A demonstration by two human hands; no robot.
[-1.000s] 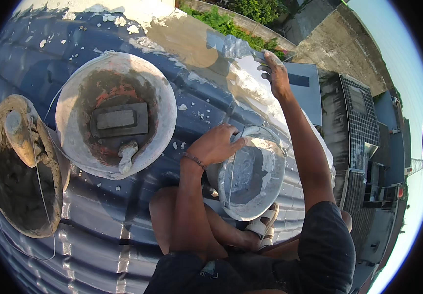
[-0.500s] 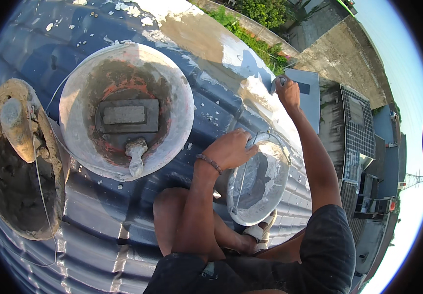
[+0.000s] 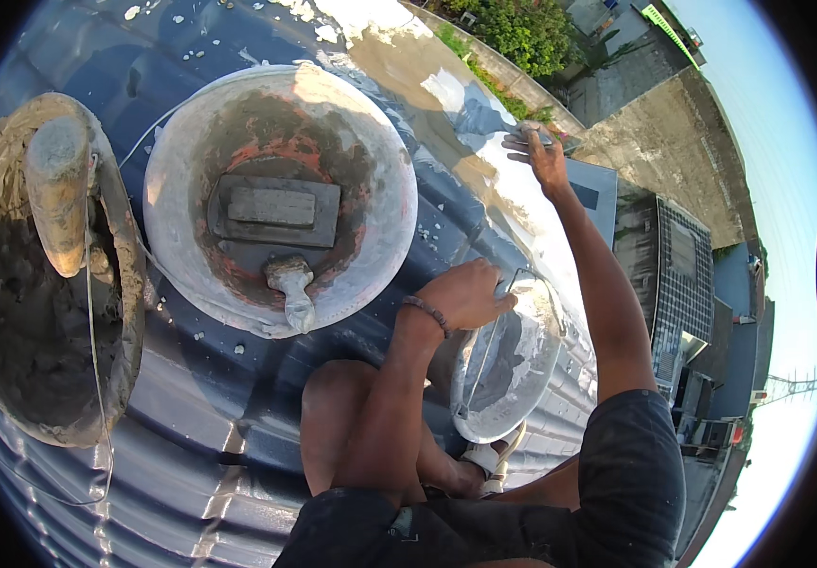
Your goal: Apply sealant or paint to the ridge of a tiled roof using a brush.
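My left hand (image 3: pixel 465 295) is closed on the rim of a small pale bucket (image 3: pixel 479 398) with white residue inside and a wire handle. At upper right my right hand (image 3: pixel 541 156) grips a flat grey tool, only partly visible, against a ridge (image 3: pixel 399 52) smeared with white and grey coating. To my left stands a wide whitish bucket (image 3: pixel 172 237) holding a rectangular block float (image 3: pixel 270 206) and a caked brush (image 3: pixel 290 289). Beside it, an oval container (image 3: pixel 49 369) holds dark wet mortar and a cylindrical wooden-looking tool (image 3: pixel 53 199).
I sit on a blue corrugated metal roof (image 3: pixel 181 407) scattered with white chips, legs bent beneath me. Beyond the edge lie greenery (image 3: pixel 513 38), a concrete wall (image 3: pixel 664 142), neighbouring lower roofs (image 3: pixel 683 284) and a distant pylon (image 3: pixel 801 388).
My left hand and the small bucket have shifted a little rightward in view. My right hand first moved down, then rose slightly. The left-hand buckets appear higher in the picture.
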